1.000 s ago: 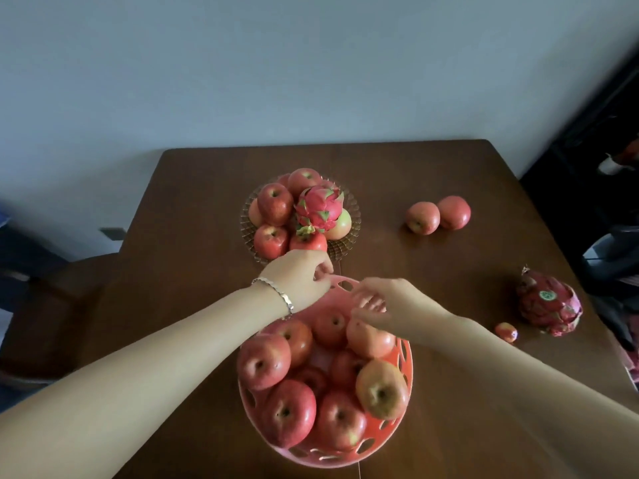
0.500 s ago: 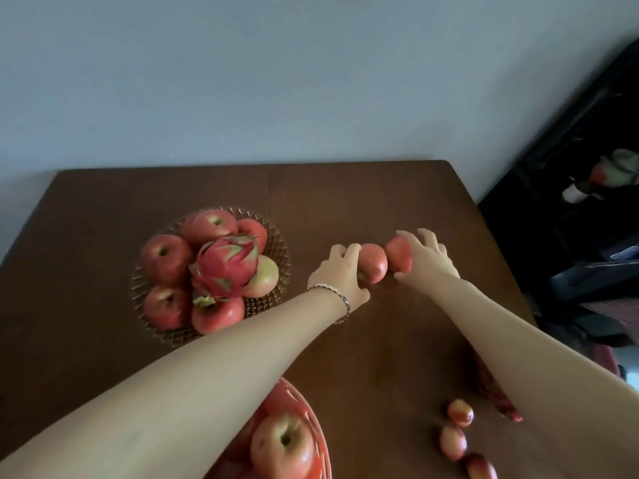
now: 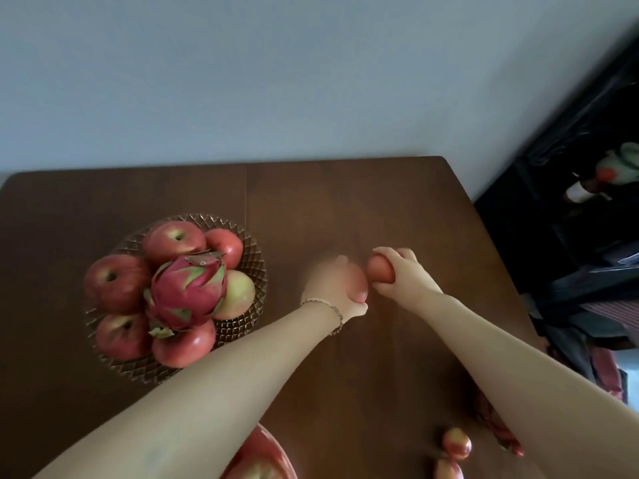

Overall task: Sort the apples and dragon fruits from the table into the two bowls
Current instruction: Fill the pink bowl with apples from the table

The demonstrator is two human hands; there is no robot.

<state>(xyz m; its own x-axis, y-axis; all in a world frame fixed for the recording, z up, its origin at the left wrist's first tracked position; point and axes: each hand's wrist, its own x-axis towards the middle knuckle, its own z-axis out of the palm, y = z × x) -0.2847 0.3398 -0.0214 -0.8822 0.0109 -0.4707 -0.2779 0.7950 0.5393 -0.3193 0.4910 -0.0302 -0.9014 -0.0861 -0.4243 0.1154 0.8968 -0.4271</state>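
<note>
Basket [image 3: 276,451] first, at the bottom edge of the frame: the pink one is slipping almost out of sight, whereas a second ago it was filling the lower middle with both your hands at its rim. Small fruits [image 3: 456,444] are lying at the lower right. Just beside them a loose dragon fruit [image 3: 501,433] is showing only as a red sliver under your right forearm, so its heading cannot be told.

Further up, near the middle of the frame, you are closing on the two apples lying side by side on the table [image 3: 345,209]. Half a second ago your fingers were only arriving over them. Now your right hand [image 3: 404,278] is wrapping fingers and thumb round the right apple [image 3: 380,273]. Your left hand [image 3: 332,288], smeared by motion, is curling round the left apple [image 3: 359,283], of which only a pink patch is showing. By my reading the pick is made and the carry to a bowl is coming next. Both apples are round, with no long axis to speak of, and their stems are hidden.

At the left, the glass bowl [image 3: 238,330] is holding apples and a bowl dragon fruit [image 3: 186,295] together, so the sorting is looking unfinished. That fruit's long axis is slanting from lower left to upper right.
</note>
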